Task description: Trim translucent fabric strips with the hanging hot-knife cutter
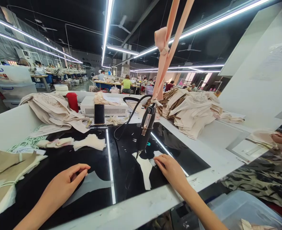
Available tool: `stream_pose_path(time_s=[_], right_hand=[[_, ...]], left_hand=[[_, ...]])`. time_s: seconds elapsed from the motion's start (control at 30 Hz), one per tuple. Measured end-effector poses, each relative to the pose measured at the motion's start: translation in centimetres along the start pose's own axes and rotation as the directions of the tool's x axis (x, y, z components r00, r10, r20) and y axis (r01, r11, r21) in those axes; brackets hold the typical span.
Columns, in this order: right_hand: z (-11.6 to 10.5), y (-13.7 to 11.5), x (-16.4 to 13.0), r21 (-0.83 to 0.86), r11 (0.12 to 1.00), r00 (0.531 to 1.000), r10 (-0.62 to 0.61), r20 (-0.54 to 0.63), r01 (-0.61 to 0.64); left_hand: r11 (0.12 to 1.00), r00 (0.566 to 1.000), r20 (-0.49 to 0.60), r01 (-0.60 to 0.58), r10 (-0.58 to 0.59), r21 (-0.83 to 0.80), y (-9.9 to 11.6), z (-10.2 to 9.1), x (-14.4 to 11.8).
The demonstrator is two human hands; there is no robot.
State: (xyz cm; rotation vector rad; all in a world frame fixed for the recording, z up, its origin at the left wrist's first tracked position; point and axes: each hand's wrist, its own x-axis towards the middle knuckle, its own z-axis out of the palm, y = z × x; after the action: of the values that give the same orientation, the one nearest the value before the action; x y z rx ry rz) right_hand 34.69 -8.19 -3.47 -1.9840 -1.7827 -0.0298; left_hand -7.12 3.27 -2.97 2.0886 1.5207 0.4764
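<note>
- Your left hand [64,183] is lying loosely curled on the black table [126,172], fingertips touching a grey fabric piece [90,185], gripping nothing.
- Your right hand [171,169] is pinching the white fabric piece [145,171] at near centre, just under the hanging black tool [145,127].

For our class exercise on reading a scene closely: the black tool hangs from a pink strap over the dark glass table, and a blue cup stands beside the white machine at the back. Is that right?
Not quite: the cup is red, not blue, as the head view shows. The rest holds: the black tool hangs from the pink strap over the dark glass table, and the cup stands beside the white machine at the back.
</note>
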Motion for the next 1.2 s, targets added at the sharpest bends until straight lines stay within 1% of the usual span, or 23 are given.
stream_pose_path(time_s=[0.3,0.5,0.63,0.77,1.0,1.2], right_hand=[[0.0,0.3,0.3,0.064,0.997,0.999,0.037,0.010,-0.037],[-0.9,0.1,0.2,0.098,0.995,0.999,0.013,0.049,-0.018],[-1.0,0.0,0.2,0.091,0.996,0.998,-0.004,0.058,-0.002],[-0.7,0.0,0.3,0.079,0.997,0.999,-0.004,0.044,0.000],[-0.1,0.0,0.3,0.074,0.997,1.000,0.032,0.000,-0.032],[0.1,0.1,0.4,0.095,0.994,0.998,0.057,-0.028,-0.054]], left_hand=[[0.999,0.998,-0.046,-0.034,0.033,-0.017,0.2,-0.1,0.1],[0.999,0.999,-0.040,-0.037,0.036,-0.009,0.3,-0.1,0.0],[0.999,0.998,-0.050,-0.034,0.034,-0.006,0.5,-0.2,-0.2],[0.999,0.997,-0.052,-0.049,0.048,-0.021,0.7,-0.3,-0.2],[0.998,0.996,-0.071,-0.055,0.054,-0.015,0.8,-0.2,-0.2],[0.998,0.998,-0.041,-0.056,0.055,-0.017,0.6,-0.1,-0.2]])
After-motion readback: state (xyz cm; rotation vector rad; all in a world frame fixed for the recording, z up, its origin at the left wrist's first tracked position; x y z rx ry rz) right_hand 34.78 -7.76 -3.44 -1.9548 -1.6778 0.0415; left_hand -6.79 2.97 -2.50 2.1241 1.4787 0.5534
